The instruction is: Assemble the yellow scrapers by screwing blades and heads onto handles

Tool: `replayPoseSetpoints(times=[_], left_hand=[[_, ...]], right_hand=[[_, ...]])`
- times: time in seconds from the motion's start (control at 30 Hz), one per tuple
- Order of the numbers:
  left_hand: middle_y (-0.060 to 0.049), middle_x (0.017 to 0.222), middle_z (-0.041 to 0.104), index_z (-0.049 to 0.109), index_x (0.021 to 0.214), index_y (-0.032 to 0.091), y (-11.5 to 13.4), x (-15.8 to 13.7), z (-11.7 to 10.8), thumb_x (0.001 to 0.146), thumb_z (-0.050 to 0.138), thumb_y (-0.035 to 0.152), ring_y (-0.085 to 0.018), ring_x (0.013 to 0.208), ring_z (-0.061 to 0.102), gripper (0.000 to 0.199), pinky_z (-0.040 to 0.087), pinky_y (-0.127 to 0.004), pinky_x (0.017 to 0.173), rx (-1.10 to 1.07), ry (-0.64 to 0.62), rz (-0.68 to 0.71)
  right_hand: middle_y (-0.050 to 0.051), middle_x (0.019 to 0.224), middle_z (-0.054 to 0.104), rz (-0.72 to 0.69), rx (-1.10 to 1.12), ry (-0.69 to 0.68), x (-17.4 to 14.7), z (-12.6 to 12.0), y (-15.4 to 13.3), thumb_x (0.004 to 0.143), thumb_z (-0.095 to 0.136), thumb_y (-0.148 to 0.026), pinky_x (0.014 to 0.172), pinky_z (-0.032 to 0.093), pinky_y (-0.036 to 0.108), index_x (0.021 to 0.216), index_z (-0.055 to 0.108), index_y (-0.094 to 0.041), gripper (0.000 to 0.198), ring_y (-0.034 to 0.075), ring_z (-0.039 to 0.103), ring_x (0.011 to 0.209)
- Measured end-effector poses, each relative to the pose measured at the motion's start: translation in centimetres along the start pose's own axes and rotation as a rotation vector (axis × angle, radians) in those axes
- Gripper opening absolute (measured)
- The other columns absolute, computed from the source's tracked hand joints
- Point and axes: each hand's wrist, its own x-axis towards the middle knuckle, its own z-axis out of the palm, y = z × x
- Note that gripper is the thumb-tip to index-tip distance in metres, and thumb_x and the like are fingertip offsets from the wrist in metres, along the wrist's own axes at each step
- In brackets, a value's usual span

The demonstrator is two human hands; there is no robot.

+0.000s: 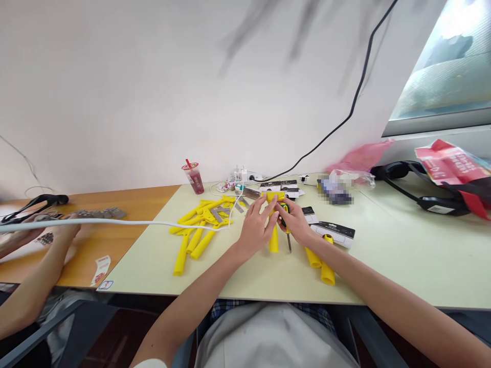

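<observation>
In the middle of the table, a yellow plastic scraper [273,240] with a wide head and a tubular handle lies between my hands, its handle towards me. My left hand [258,225] is closed on the scraper's head, fingers bent over it. My right hand [296,221] holds a screwdriver [289,240] with a black and yellow-green grip, its shaft pointing down towards me. The right fingertips are also at the scraper's head, and what they pinch there is hidden. Beside my right forearm lie yellow scraper handles [327,273].
A pile of yellow scrapers [195,237] with flat grey blades lies left. Behind are a drink cup [195,179], plugs [240,175] and black-and-white packaging [333,233]. A white cable [153,222] crosses the left. Another person's arms [57,250] work at the wooden table. A black headset [429,199] lies right.
</observation>
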Motion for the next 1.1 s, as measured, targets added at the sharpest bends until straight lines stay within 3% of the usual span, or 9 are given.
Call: replayPoseSetpoints(times=[0.23,0.37,0.47,0.53,0.6,0.73,0.87,1.1], left_hand=[[-0.014,0.175,0.048,0.051,0.169,0.033,0.4,0.0,-0.4,0.117,0.043,0.052,-0.031,0.165,0.044,0.056,0.045,-0.056,0.133,-0.181,0.009,-0.063],[-0.013,0.175,0.048,0.058,0.162,0.032,0.9,0.1,-0.8,0.117,0.045,0.054,-0.032,0.159,0.052,0.052,0.064,-0.049,0.113,-0.366,0.051,-0.141],[-0.012,0.174,0.051,0.066,0.152,0.032,1.2,0.3,-1.1,0.113,0.054,0.06,-0.03,0.128,0.075,0.05,0.073,-0.039,0.081,-0.515,0.068,-0.24],[-0.011,0.171,0.055,0.069,0.146,0.031,1.2,0.4,-1.3,0.108,0.062,0.064,-0.024,0.1,0.081,0.051,0.071,-0.035,0.065,-0.597,0.077,-0.302],[-0.01,0.167,0.059,0.072,0.139,0.031,1.2,0.6,-1.4,0.101,0.072,0.066,-0.019,0.087,0.08,0.052,0.069,-0.032,0.059,-0.649,0.092,-0.36],[-0.009,0.162,0.065,0.075,0.131,0.03,0.9,0.8,-1.5,0.094,0.081,0.067,-0.017,0.081,0.078,0.053,0.068,-0.031,0.058,-0.686,0.132,-0.421],[-0.009,0.157,0.069,0.077,0.123,0.027,0.4,0.8,-1.3,0.093,0.08,0.069,-0.016,0.076,0.077,0.051,0.066,-0.031,0.058,-0.676,0.148,-0.407],[-0.009,0.126,0.08,0.069,0.111,0.023,0.2,1.1,-1.4,0.094,0.078,0.069,-0.023,0.096,0.08,0.049,0.067,-0.032,0.068,-0.73,0.172,-0.44]], right_hand=[[-0.009,0.053,0.048,-0.016,-0.104,-0.049,-0.8,0.2,-1.4,0.093,0.075,-0.074,0.037,0.033,0.025,0.109,0.07,-0.027,0.05,0.013,0.038,0.04],[-0.009,0.049,0.047,-0.065,-0.234,-0.115,-1.4,0.3,-2.5,0.099,0.07,-0.066,0.041,0.034,0.027,0.115,0.074,-0.025,0.044,0.013,0.037,0.037],[-0.003,0.064,0.061,-0.103,-0.319,-0.112,-1.5,0.4,-2.9,0.099,0.068,-0.059,0.047,0.041,0.03,0.117,0.076,-0.025,0.039,0.016,0.05,0.047],[0.003,0.088,0.073,-0.185,-0.376,-0.106,-1.4,0.5,-2.8,0.098,0.067,-0.051,0.063,0.053,0.033,0.114,0.077,-0.026,0.032,0.022,0.066,0.071],[0.006,0.106,0.075,-0.287,-0.434,-0.125,-1.2,0.5,-2.6,0.097,0.065,-0.043,0.085,0.058,0.038,0.107,0.076,-0.026,0.022,0.027,0.071,0.098],[0.007,0.112,0.074,-0.386,-0.5,-0.187,-0.8,0.4,-1.8,0.096,0.06,-0.031,0.102,0.054,0.045,0.098,0.072,-0.027,0.013,0.03,0.068,0.114],[0.008,0.117,0.073,-0.414,-0.511,-0.221,-0.6,0.2,-1.2,0.095,0.06,-0.025,0.103,0.054,0.044,0.095,0.071,-0.027,0.011,0.03,0.069,0.117],[0.009,0.115,0.07,-0.435,-0.609,-0.232,-0.7,0.3,-1.0,0.096,0.061,-0.026,0.096,0.056,0.043,0.112,0.075,-0.026,0.021,0.028,0.07,0.103]])
